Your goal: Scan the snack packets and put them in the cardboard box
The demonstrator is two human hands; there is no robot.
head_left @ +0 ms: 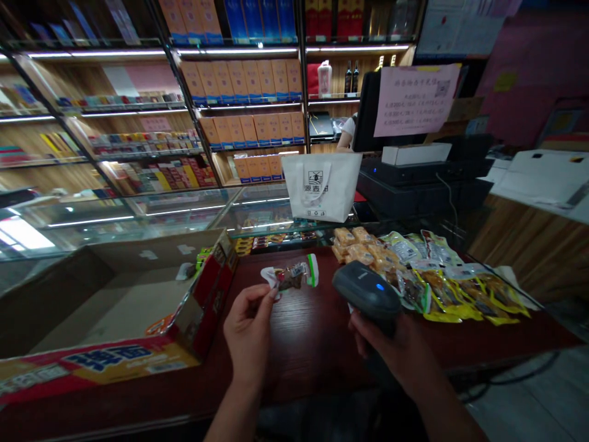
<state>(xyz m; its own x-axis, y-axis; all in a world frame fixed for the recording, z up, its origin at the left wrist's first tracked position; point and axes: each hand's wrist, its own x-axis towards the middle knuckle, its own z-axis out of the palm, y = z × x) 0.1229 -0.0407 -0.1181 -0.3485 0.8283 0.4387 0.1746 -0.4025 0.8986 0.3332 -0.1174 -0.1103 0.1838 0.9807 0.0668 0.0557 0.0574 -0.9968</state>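
Between the thumb and finger of my left hand (251, 313) is one end of a small clear snack packet (292, 276), with dark brown food inside and a green and white strip at its right end. My right hand (391, 341) grips a dark barcode scanner (365, 288), whose blue light is lit. The scanner head tilts toward the packet, apart from it. Beyond the scanner lie a pile of wrapped tan cakes (361, 245) and several yellow-edged food pouches (460, 291). Both hands are above the dark red counter (294, 350).
An open cardboard box (105, 294) with a few packets stands on the left. A white paper bag (322, 184) is upright at the back, near a monitor with a pink notice (416, 98). Behind it a person's arm (346, 138) partly shows. Stocked shelves (243, 110) line the wall.
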